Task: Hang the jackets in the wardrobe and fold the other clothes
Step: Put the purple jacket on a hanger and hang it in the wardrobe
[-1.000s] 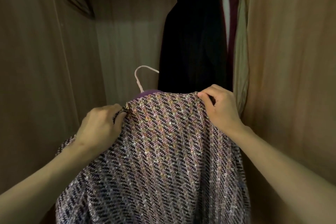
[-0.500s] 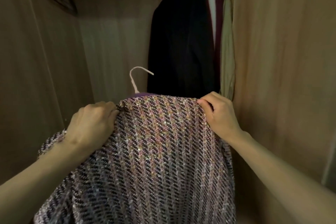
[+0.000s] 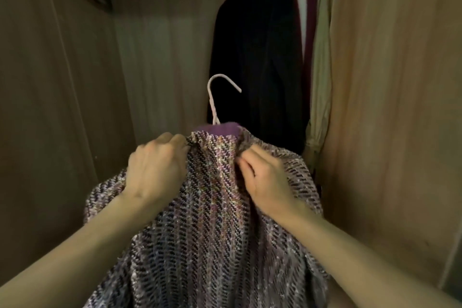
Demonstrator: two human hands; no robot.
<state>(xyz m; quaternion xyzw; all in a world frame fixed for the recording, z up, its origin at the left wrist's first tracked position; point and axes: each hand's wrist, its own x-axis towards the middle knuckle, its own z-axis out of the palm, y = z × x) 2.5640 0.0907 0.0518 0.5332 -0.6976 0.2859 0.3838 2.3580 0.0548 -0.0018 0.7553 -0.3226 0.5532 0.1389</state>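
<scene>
The left hand (image 3: 156,170) is gripping the tweed jacket (image 3: 215,232) at the collar, fingers curled into the cloth. The right hand (image 3: 270,182) is apparently pinching the other side, though blur is hiding its fingertips. The jacket is sitting low inside the wardrobe (image 3: 387,107), just left of the dark coat (image 3: 255,57). The hanger (image 3: 220,97) hook is catching on nothing, so it could be tipping out of the neck, or snagging the coat.

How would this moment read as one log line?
step: hanging tweed jacket | left hand: grips jacket | right hand: pinches jacket | hanger hook: free | black coat: hangs behind
</scene>
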